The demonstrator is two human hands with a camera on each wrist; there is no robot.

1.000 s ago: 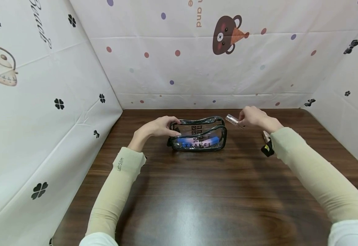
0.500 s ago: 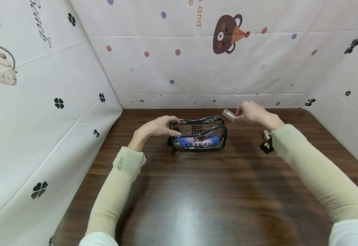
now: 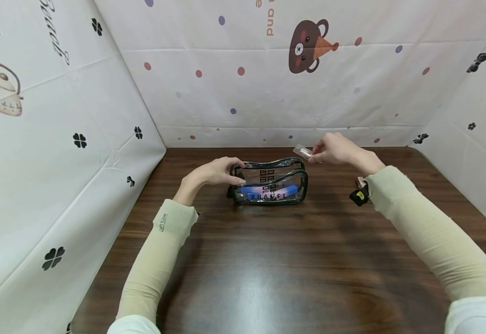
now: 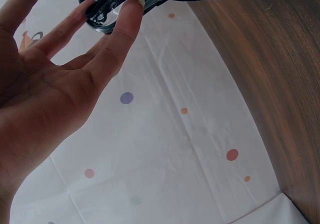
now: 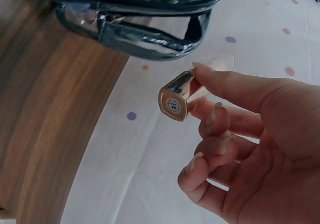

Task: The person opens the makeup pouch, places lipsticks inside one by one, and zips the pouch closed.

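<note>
A clear travel pouch (image 3: 270, 197) with black trim lies open-topped on the wooden table. Inside it rest blue-and-pink sticks (image 3: 284, 191). My left hand (image 3: 218, 171) holds the pouch's left end, thumb at the near rim and fingers at the far rim. In the left wrist view the thumb and fingertips lie on the black trim (image 4: 112, 7). Beyond the pouch's right end, my right hand (image 3: 335, 149) pinches a lipstick tube (image 3: 303, 151) between thumb and index finger. Its gold base (image 5: 173, 106) with a round sticker faces the right wrist camera; its clear end points away.
A pinkish-gold tube (image 3: 361, 182) lies on the table at right, partly hidden by the right sleeve and a black wrist device (image 3: 359, 195). Printed white sheets (image 3: 226, 97) stand along the back and sides of the table (image 3: 268, 260).
My right hand has moved left and slightly away from me, bringing the lipstick tube toward the pouch's far right corner. The left hand and the pouch stay where they were.
</note>
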